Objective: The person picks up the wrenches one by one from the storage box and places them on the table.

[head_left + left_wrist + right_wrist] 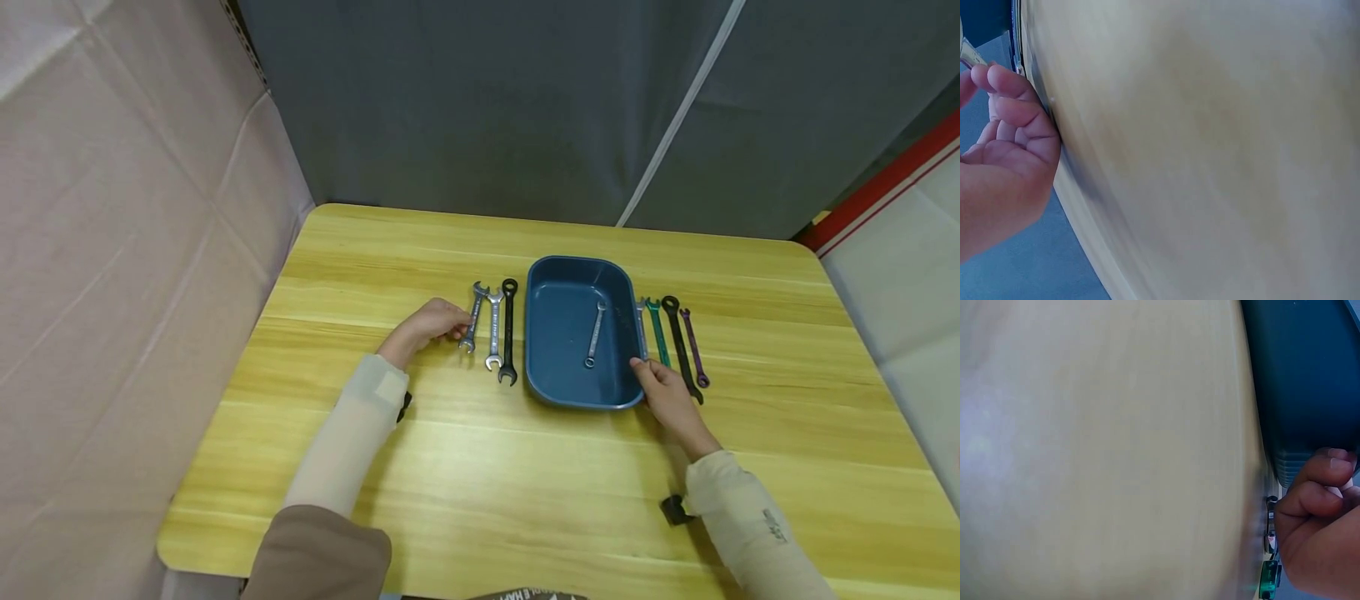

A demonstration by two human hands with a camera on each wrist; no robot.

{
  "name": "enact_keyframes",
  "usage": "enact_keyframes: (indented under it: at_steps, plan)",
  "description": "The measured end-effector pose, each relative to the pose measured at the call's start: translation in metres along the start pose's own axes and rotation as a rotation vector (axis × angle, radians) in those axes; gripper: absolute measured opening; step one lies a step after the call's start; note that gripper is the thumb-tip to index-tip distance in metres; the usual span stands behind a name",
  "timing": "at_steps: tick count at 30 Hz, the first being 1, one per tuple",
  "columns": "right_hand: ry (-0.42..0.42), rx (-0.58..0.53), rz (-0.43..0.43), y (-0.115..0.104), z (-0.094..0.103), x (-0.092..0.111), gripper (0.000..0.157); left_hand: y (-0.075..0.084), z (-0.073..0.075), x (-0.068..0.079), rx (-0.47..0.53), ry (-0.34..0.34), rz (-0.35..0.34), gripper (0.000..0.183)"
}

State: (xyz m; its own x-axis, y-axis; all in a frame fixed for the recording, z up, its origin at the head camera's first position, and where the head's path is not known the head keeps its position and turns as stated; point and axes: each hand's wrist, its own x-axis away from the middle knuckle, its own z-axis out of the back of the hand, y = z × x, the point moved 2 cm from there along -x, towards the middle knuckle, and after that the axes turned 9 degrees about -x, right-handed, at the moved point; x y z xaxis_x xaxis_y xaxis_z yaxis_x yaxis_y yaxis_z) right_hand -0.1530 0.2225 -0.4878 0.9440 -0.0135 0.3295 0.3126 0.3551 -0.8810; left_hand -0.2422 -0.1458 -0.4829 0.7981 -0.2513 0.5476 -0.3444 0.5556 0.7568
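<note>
My left hand (435, 322) pinches a silver open-ended wrench (476, 307), the leftmost of a row. In the left wrist view, part of the metal wrench (971, 55) shows beyond the fingertips; the rest lies outside that view. A second silver wrench (495, 329) and a black combination wrench (509, 329) lie just to its right. My right hand (670, 402) grips the near right corner of a blue plastic bin (532, 333), thumb at the rim and fingers curled against the outer wall. Inside the bin lies a small silver wrench (595, 335).
Right of the bin lie a silver wrench (641, 327) partly hidden by its wall, a green wrench (658, 333), a black wrench (678, 346) and a purple wrench (695, 348). The wooden table (480, 483) meets a grey curtain (465, 108) at the back.
</note>
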Motion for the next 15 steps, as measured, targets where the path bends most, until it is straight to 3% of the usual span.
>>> enact_keyframes:
  at_steps: [9, 15]
  plan:
    - [0.007, -0.006, 0.007, 0.0009, 0.0003, 0.0009, 0.05, 0.0011, -0.0037, -0.0039, 0.006, 0.028, 0.024, 0.024]
    - [0.003, -0.006, 0.005, 0.0009, -0.0001, 0.0007, 0.051, 0.0062, -0.0085, -0.003, -0.037, 0.063, -0.005, 0.024]
